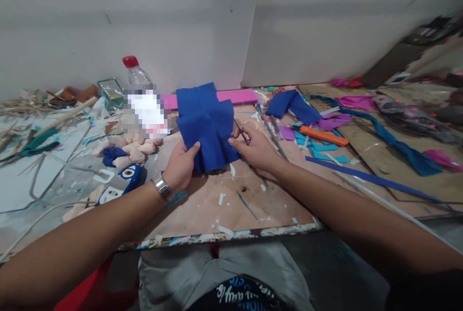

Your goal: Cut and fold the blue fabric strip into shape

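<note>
A creased deep-blue sheet [208,130], like crepe paper or thin cloth, hangs in overlapping folds above the front middle of the table. My left hand [182,164] grips its lower left side, thumb on top and fingers behind. At the sheet's right edge, my right hand [258,147] is closed in a pinch around a thin dark stick-like piece [238,128]. Whether those fingers also grip the sheet's edge, I cannot tell. Behind the sheet lies a flat pink strip [237,96], partly covered by it.
On the left are a power strip [125,181] with a cord, wadded beige pieces [139,149], green-handled pliers [39,142] and a red-capped bottle [139,77]. To the right lie an orange box cutter [323,135], a folded blue piece [292,107] and a long blue strip [372,176]. A wall rises behind.
</note>
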Action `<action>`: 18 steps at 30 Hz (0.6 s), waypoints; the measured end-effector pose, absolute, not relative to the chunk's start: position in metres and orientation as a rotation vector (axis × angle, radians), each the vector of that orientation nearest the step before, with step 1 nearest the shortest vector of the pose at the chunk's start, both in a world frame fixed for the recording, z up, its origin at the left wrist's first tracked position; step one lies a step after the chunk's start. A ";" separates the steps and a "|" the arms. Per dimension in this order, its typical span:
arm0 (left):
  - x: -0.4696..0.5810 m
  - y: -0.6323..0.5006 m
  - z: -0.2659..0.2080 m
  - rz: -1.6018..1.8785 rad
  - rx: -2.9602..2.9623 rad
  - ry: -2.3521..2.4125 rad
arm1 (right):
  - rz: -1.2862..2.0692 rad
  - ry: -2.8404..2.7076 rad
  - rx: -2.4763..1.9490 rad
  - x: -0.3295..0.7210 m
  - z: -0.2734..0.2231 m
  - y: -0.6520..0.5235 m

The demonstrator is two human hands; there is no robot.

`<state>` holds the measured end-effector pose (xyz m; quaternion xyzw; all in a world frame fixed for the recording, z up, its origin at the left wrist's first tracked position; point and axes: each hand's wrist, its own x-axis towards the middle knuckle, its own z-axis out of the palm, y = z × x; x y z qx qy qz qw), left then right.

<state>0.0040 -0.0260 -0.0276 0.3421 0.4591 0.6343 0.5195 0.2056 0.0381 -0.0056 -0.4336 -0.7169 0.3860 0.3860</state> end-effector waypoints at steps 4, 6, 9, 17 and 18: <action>0.002 -0.023 -0.032 1.566 0.871 1.095 | 1.123 -1.767 -1.061 0.205 -0.014 0.044; 0.001 -0.023 -0.034 1.573 0.876 1.109 | 1.247 -1.704 -1.060 0.204 -0.014 0.044; 0.000 -0.022 -0.035 1.563 0.870 1.155 | 1.335 -1.613 -1.135 0.202 -0.012 0.043; 0.005 -0.027 -0.027 1.496 0.819 1.041 | 1.487 -1.503 -1.117 0.202 -0.012 0.045; 0.006 -0.028 -0.026 1.484 0.812 1.030 | 1.505 -1.494 -1.101 0.202 -0.012 0.045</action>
